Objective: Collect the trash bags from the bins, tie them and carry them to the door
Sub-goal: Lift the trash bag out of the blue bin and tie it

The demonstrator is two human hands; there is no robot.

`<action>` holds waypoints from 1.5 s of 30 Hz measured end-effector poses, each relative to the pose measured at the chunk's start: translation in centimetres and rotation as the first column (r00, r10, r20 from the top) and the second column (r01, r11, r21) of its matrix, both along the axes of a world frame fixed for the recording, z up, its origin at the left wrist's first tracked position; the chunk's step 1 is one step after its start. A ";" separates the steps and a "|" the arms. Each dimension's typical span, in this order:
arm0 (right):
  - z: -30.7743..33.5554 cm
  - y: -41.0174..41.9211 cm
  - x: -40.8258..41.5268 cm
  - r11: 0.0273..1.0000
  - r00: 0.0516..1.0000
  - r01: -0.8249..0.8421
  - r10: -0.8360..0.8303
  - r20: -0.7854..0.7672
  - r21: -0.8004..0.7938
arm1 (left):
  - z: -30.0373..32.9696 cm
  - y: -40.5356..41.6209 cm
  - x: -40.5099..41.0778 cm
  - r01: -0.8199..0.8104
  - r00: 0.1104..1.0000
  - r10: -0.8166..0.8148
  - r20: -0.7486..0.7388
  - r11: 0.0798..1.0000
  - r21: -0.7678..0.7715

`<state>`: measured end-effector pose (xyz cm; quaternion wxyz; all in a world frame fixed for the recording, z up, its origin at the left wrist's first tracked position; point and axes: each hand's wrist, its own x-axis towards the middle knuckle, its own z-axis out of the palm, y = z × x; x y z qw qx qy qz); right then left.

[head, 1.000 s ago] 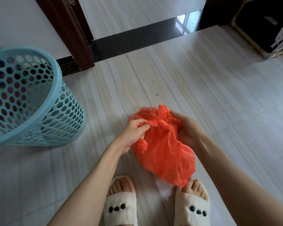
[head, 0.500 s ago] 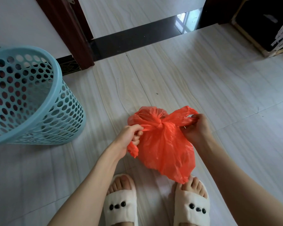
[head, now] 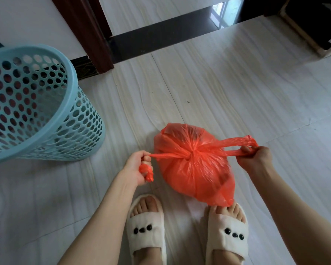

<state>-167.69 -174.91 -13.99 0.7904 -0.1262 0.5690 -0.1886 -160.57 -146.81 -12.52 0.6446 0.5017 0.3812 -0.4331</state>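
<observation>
Writing or brand marks cannot be made out anywhere on the red trash bag (head: 195,169), the bin or the slippers. The bag sits on the pale tiled floor (head: 227,83), just in front of the person's feet, its lower corner touching the toes of the right slipper (head: 227,232). Its mouth is gathered into a knot near the middle of its top, and two twisted tails run out from that knot to either side. The left hand (head: 139,167) is closed around the left tail, with a crumpled end of red plastic poking out below the fist; the right hand (head: 254,157) is closed on the looped right tail, which is stretched taut. The two hands are held well apart, one on each side of the bag. Dark shapes show faintly through the thin plastic, but what the bag holds is hard to tell. A light blue perforated bin (head: 36,104) stands to the left, apart from the bag, tilted in this wide view; no liner shows inside it. Beyond lies a dark door frame (head: 88,33) and black threshold strip (head: 161,41). The left slipper (head: 146,232) is cream with three black beads, like the right.
</observation>
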 end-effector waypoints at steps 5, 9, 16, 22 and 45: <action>-0.2 -0.7 -1.3 0.960 0.978 -0.209 0.205 -0.040 -0.186 | 0.3 -0.8 0.6 0.086 0.968 -0.084 0.236 0.996 0.004; 0.3 -0.6 -1.4 0.912 0.940 -0.313 0.337 0.048 -0.265 | 2.4 -2.2 1.5 0.107 0.942 -0.012 0.335 0.958 -0.267; 1.1 0.7 -0.5 0.952 0.871 -0.272 0.305 0.385 -0.137 | 3.7 -5.3 2.3 0.036 0.960 0.134 0.247 0.814 -0.579; 0.5 2.0 0.7 0.832 0.774 -0.515 0.555 0.304 -0.207 | 2.8 -9.5 1.9 -0.050 0.807 0.167 0.566 0.975 -0.216; 1.8 0.3 1.3 0.767 0.835 -0.514 0.549 -0.020 -0.385 | 1.8 -9.6 0.2 0.237 0.007 -0.978 0.208 0.204 0.950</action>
